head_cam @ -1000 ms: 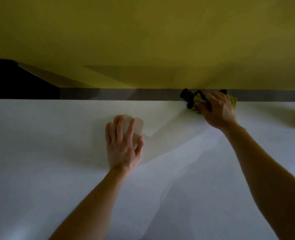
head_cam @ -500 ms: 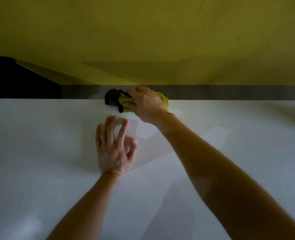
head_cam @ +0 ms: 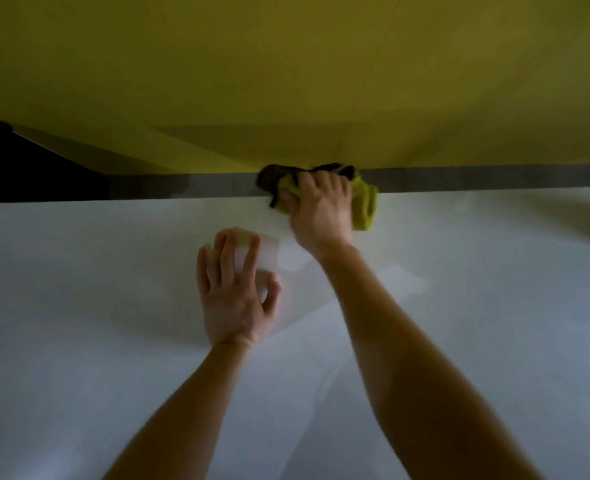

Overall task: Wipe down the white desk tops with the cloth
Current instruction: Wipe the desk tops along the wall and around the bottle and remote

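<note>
A white desk top [head_cam: 113, 341] fills the lower half of the view. At its far edge my right hand [head_cam: 318, 211] grips a bunched yellow-green and black cloth [head_cam: 364, 206] and presses it onto the desk against the back strip. My left hand [head_cam: 236, 292] lies flat on the desk with its fingers spread, a little nearer to me and to the left of the cloth. Both forearms reach in from the bottom of the view.
A yellow partition panel [head_cam: 286, 81] rises behind the desk. A grey strip [head_cam: 494, 178] runs along the desk's far edge. A dark gap [head_cam: 27, 168] opens at the far left.
My right hand swept the cloth left along the far edge, then back toward the right. My left hand stayed flat on the desk.
</note>
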`<action>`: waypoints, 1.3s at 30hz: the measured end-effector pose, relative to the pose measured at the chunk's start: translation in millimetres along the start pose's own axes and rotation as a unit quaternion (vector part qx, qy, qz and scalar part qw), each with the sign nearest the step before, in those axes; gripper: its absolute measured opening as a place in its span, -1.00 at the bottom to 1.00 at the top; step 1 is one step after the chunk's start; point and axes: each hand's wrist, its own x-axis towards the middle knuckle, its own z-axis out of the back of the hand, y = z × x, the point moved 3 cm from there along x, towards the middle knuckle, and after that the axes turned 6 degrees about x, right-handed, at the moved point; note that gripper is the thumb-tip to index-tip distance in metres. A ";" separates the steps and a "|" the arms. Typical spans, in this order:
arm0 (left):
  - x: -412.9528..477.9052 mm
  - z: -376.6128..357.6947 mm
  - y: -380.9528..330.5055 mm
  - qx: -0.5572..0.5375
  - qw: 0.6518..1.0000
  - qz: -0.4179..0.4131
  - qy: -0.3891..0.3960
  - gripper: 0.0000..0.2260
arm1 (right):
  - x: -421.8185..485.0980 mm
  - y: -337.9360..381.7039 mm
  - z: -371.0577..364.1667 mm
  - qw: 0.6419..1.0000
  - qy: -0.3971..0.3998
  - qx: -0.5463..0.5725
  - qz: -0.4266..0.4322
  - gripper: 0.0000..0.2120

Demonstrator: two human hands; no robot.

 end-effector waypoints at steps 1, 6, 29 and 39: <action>-0.6 0.6 0.4 0.001 1.000 0.001 0.003 -0.43 | 0.3 28.6 -12.4 0.999 0.037 0.008 0.016 -0.64; -0.6 2.1 0.0 0.005 1.000 0.000 0.014 -0.42 | 5.3 27.1 -1.0 0.980 0.148 0.050 0.125 -0.57; -0.4 8.3 0.7 0.012 1.000 -0.010 0.021 -0.42 | -1.3 49.0 -2.2 0.984 0.128 0.001 0.121 -0.63; 0.8 12.1 -16.8 0.055 0.995 0.025 0.077 -0.38 | -10.7 -253.1 149.3 0.997 0.051 -0.050 -0.003 -0.49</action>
